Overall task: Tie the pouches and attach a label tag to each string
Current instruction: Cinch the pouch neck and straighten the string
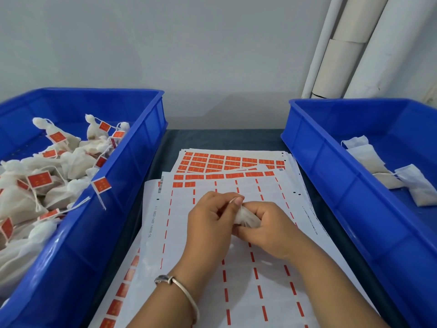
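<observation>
White gauzy pouch (pixel 246 217) sits mid-scene above the label sheets (pixel 236 256), long axis running far-left to near-right, gathered neck toward far-left. Right hand (pixel 267 229) curls round its body; left hand (pixel 210 221) pinches the string (pixel 233 200) at the neck. Silver bangle (pixel 184 290) on left wrist. Sheets are white backing with red dashed strips and orange-red labels, spread on the dark tabletop (pixel 212 138). Left blue plastic bin (pixel 118 197) holds tagged pouches; right blue bin (pixel 343 185) holds a few flat untied ones. Pale pipes (pixel 350 46) far right.
</observation>
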Available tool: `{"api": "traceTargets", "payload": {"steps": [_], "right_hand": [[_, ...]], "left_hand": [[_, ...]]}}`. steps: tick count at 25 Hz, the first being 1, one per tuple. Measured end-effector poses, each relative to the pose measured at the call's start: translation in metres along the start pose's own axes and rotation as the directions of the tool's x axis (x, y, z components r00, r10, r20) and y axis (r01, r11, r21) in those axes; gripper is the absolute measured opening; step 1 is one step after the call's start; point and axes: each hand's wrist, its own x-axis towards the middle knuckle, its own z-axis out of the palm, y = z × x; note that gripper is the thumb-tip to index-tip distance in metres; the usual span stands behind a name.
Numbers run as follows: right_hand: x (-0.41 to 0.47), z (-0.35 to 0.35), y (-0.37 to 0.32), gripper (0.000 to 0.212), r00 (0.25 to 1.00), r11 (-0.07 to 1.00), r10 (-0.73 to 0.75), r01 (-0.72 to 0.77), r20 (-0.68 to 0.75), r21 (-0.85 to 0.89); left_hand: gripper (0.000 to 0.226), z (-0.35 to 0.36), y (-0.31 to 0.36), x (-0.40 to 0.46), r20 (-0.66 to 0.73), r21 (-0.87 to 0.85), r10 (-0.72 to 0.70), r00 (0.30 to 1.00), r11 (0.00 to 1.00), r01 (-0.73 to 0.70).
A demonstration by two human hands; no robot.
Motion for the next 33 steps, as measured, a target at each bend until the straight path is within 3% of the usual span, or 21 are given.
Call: {"api": "traceTargets", "payload": {"steps": [4,10,14,19,23,27,30,33], "right_hand": [[0.001,0.003,-0.001,0.028,0.987,0.999,-0.048,0.047,-0.153,-0.014],[0.0,0.014,-0.002,0.033,0.908,0.973,-0.218,0.172,-0.359,-0.155],[0.003,0.014,0.002,0.016,0.874,0.95,-0.292,0.216,-0.389,-0.228],[0.003,0.014,-0.002,0.02,0.888,0.948,-0.291,0.217,-0.356,-0.234],[0.005,0.007,-0.003,0.024,0.918,0.991,-0.129,0.103,-0.376,-0.09],[0.007,0.005,-0.004,0.006,0.944,0.997,0.06,-0.039,-0.325,0.072],[0.009,0.007,-0.002,0.01,0.939,0.952,0.241,-0.181,-0.243,0.245],[0.008,0.006,-0.002,0.017,0.952,0.715,0.308,-0.232,0.001,0.659]], "left_hand": [[0.028,0.002,0.001,0.002,-0.027,-0.132,-0.171,0.985,0.977,0.166],[0.021,0.003,-0.001,0.003,0.132,-0.446,-0.378,0.916,0.803,0.395],[0.026,0.001,-0.003,0.003,0.18,-0.524,-0.41,0.894,0.729,0.44],[0.03,0.0,0.001,0.006,0.207,-0.586,-0.435,0.876,0.662,0.467],[0.021,-0.008,0.004,0.008,0.255,-0.719,-0.363,0.896,0.548,0.426],[0.024,-0.005,-0.002,0.007,0.113,-0.505,-0.379,0.919,0.774,0.381],[0.017,-0.005,-0.006,0.008,-0.009,-0.404,-0.376,0.926,0.849,0.341],[0.019,-0.003,-0.008,0.008,-0.049,-0.314,-0.293,0.955,0.912,0.264]]}}
